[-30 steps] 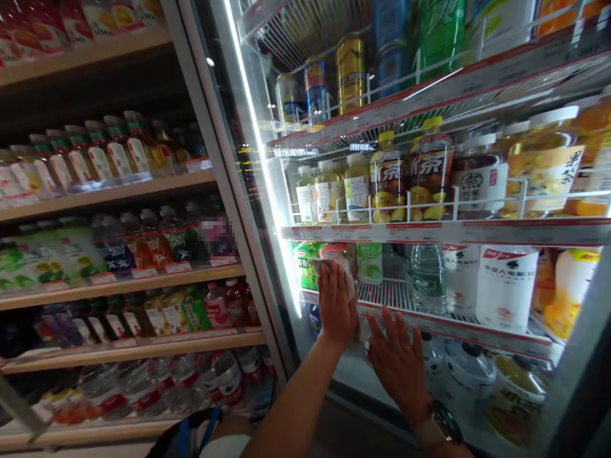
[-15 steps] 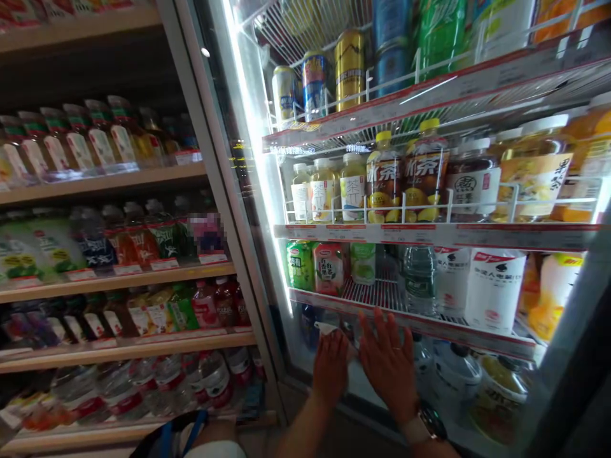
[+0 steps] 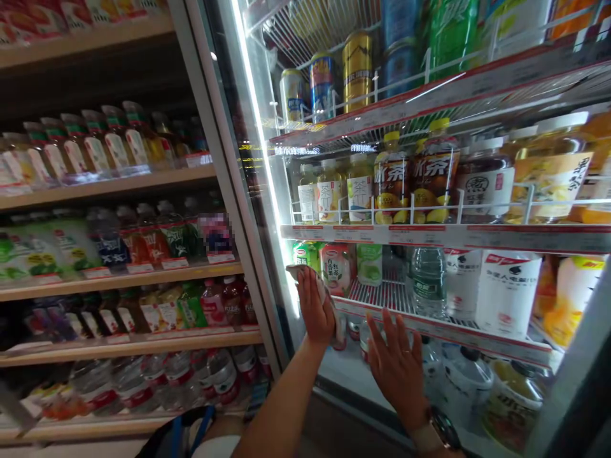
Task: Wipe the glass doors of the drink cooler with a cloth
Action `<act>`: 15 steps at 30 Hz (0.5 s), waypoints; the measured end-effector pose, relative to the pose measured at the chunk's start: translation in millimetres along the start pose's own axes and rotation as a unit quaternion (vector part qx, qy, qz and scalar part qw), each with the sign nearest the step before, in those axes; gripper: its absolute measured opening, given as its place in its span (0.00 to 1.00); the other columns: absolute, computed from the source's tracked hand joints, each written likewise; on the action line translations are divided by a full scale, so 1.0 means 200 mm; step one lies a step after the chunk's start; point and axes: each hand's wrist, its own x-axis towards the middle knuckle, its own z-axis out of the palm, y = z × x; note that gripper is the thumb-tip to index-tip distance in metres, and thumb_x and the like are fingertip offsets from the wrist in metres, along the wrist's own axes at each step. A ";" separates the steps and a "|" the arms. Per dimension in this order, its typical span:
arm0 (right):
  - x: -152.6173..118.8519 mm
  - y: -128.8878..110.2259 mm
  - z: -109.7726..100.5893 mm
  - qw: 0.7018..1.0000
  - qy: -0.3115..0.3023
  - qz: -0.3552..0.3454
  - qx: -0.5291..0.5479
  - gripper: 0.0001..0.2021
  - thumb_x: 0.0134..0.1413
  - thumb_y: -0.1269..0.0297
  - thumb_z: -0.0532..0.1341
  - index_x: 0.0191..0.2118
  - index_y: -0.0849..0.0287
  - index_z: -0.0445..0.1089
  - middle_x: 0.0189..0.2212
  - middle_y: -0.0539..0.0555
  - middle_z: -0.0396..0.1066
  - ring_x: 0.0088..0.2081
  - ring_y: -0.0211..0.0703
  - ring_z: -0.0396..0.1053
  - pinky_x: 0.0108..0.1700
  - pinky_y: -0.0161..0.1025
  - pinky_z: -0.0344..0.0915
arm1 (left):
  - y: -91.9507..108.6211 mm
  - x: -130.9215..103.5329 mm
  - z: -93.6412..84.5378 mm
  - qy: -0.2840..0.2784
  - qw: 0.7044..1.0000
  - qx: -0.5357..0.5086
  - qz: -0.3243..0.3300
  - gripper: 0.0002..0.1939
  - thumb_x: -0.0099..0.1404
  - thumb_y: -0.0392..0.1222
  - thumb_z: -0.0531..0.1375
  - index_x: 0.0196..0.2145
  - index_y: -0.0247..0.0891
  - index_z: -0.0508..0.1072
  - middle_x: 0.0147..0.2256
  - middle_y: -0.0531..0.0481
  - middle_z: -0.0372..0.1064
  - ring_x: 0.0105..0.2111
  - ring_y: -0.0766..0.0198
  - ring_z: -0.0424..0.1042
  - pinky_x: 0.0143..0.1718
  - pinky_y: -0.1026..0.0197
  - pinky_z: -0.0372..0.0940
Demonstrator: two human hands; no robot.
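Cloth (image 3: 340, 326) under my left hand (image 3: 315, 312), at the cooler glass (image 3: 351, 375), in front of green carton (image 3: 304, 253). Left fingers straight, close together. My right hand (image 3: 396, 362) at glass too, fingers spread, watch (image 3: 445, 427) on wrist. Bottles (image 3: 428, 280) on rack behind glass.

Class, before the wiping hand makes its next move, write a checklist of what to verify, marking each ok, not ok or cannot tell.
1. Cloth under the left hand: ok.
2. Right hand apart from the cloth: ok, fingers spread.
3. Watch away from the cloth: ok, on the right wrist.
4. Water bottle behind the glass upright: ok.
5. Glass free of streaks: cannot tell; reflections and glare interfere.
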 end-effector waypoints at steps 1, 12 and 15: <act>0.00 0.00 0.00 1.000 -0.001 0.000 0.002 0.30 0.65 0.59 0.54 0.69 0.47 0.45 0.69 0.53 0.47 0.70 0.48 0.43 0.70 0.54 0.35 | -0.04 -0.13 -0.01 -0.003 1.000 0.002 -0.022 0.30 0.72 0.39 0.46 0.69 0.41 0.43 0.69 0.44 0.42 0.69 0.56 0.37 0.69 0.47 0.39; 0.02 0.00 0.00 1.000 0.007 0.001 0.006 0.29 0.66 0.58 0.52 0.69 0.47 0.45 0.68 0.53 0.50 0.70 0.47 0.44 0.69 0.53 0.36 | -0.25 -0.49 -0.07 0.030 0.977 0.040 -0.207 0.30 0.74 0.44 0.44 0.70 0.42 0.40 0.71 0.46 0.34 0.70 0.59 0.34 0.69 0.49 0.35; 0.01 0.00 0.00 1.000 0.007 0.002 0.010 0.29 0.66 0.59 0.52 0.70 0.47 0.45 0.69 0.53 0.48 0.70 0.47 0.44 0.69 0.53 0.36 | -0.23 -0.08 -0.07 0.074 0.985 0.038 -0.148 0.29 0.74 0.46 0.43 0.69 0.39 0.44 0.70 0.43 0.38 0.70 0.59 0.36 0.69 0.50 0.33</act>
